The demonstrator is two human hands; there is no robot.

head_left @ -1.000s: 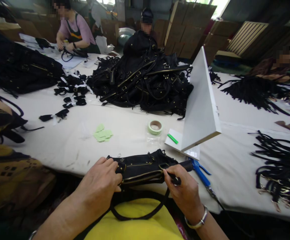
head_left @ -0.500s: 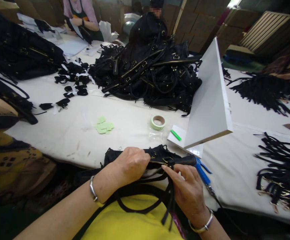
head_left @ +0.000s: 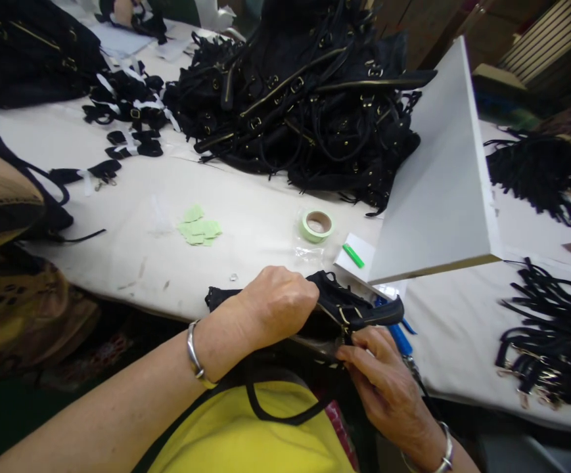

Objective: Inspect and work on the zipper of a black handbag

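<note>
Soft, even daylight brightens the pale worktop (head_left: 246,203), with faint shadows and no glare. Black goods lose detail. Wide-angle distortion bends the edges; far corners fall dim, slightly blurred.

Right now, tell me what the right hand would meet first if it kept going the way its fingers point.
The right hand points up and left, fingertips already at the black bag by its zipper. Going on, it would likely meet the left hand gripping the bag; depth is unclear.

A small black bag (head_left: 349,309) with gold hardware is held at the table's (head_left: 246,263) near edge, its strap hanging below
</note>
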